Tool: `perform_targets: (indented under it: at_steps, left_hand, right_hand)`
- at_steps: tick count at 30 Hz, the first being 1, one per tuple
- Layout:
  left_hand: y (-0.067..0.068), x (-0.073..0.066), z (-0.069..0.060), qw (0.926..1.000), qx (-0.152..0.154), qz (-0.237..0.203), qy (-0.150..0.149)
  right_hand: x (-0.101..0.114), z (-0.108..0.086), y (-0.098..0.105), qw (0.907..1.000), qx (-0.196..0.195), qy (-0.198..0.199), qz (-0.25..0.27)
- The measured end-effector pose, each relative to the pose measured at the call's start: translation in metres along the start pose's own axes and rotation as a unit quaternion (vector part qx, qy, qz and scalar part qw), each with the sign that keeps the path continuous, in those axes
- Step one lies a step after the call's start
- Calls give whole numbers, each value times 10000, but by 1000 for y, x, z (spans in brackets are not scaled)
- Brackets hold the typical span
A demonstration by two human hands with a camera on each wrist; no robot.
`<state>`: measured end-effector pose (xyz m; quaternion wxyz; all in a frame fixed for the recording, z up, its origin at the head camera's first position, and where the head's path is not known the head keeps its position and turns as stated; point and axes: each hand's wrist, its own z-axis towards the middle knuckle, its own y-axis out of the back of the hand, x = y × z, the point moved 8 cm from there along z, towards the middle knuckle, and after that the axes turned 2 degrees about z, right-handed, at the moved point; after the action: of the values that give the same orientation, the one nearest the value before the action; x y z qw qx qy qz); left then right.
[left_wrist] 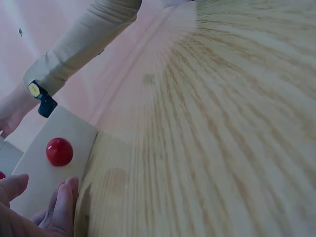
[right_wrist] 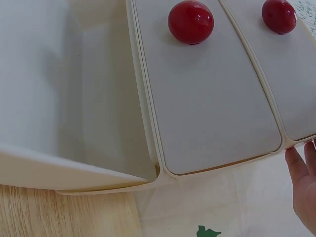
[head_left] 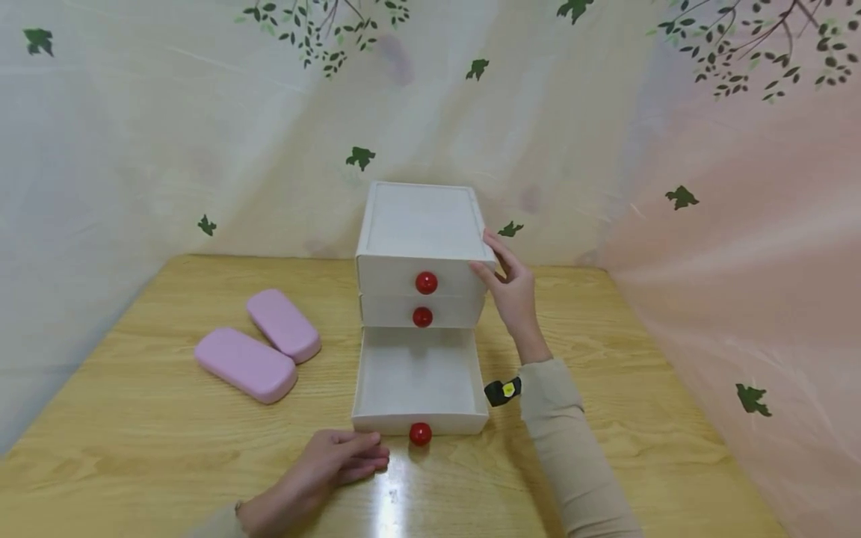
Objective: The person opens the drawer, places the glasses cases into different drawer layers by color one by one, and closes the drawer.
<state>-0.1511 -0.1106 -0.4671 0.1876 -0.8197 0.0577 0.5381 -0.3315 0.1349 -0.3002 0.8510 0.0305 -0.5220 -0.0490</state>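
The right hand [head_left: 514, 295] grips the upper right front corner of a white three-drawer cabinet [head_left: 424, 220], thumb on the front edge and fingers along the side. Taking the corner between thumb and fingers looks like a way of steadying the light-looking box, since its bottom drawer [head_left: 383, 425] stands pulled well out toward the person and shifts weight forward. The left hand [head_left: 336, 457] holds nothing; its fingers are loosely extended, the thumb lying at the drawer's lower left front corner, touching it or just beside it, which I cannot tell. From there it sits close to the bottom red knob [head_left: 420, 434] without grasping it, so the palm seems placed for working low on the front panel. The upper two drawers are closed, their round knobs, the top knob [head_left: 427, 282] and the middle knob [head_left: 422, 317], standing nearly in line above. A black wrist strap [head_left: 503, 391] shows beside the right sleeve [head_left: 565, 441]. Left of the cabinet, well apart from it, two pink glasses cases lie on the tabletop [head_left: 605, 418]: the farther case [head_left: 284, 325] and the nearer case [head_left: 245, 365], close together at an angle, probably put there to leave the drawer room to slide. Behind everything hangs a leaf-printed cloth [head_left: 430, 112].
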Motion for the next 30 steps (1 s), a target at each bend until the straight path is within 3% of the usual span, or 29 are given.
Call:
perform_targets:
  at_steps: [14, 20, 24, 26, 28, 30]
  left_hand:
    - [42, -2, -17, 9984, -542, -116, -80]
    - [60, -15, -24, 9914, -1267, 185, -283]
    - [76, -37, -29, 9761, -1849, 911, -693]
    - [83, -51, -31, 9625, -2104, 1411, -970]
    - [90, -64, -33, 9435, -2310, 2027, -1240]
    - [96, -75, -35, 9186, -2534, 2632, -1507]
  right_hand:
    - [1, -1, 1, 10000, -29, -93, 21]
    - [1, 0, -1, 10000, -16, -37, 62]
    - [0, 0, -1, 10000, -18, -19, 43]
    - [-1, 0, 0, 10000, -29, -23, 6]
    - [-2, 1, 1, 10000, -37, -24, -17]
    - [-2, 0, 1, 10000, -38, -26, -16]
